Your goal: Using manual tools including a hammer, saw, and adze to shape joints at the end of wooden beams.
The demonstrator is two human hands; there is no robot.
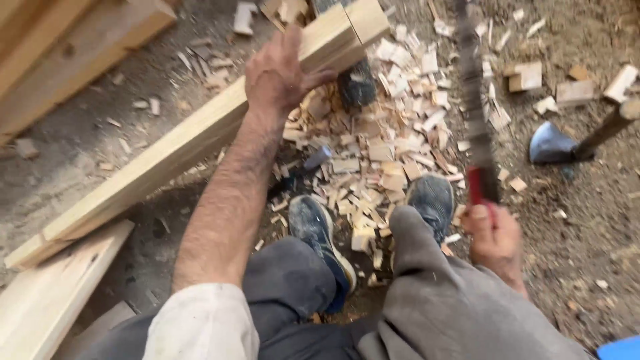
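My left hand (277,75) lies on a long pale wooden beam (167,157) that runs from lower left up to the top centre, fingers wrapped over its upper edge. My right hand (492,239) grips the red handle of a long hand saw (475,100), whose blurred blade points up and away. Both my shoes (320,233) rest in a heap of wood chips (380,147) just below the beam's far end.
An axe (567,143) lies on the dirt at the right. More planks (60,60) are stacked at top left, another plank (47,300) at lower left. Small wood offcuts (527,77) are scattered at top right. A dark block (357,83) stands under the beam's end.
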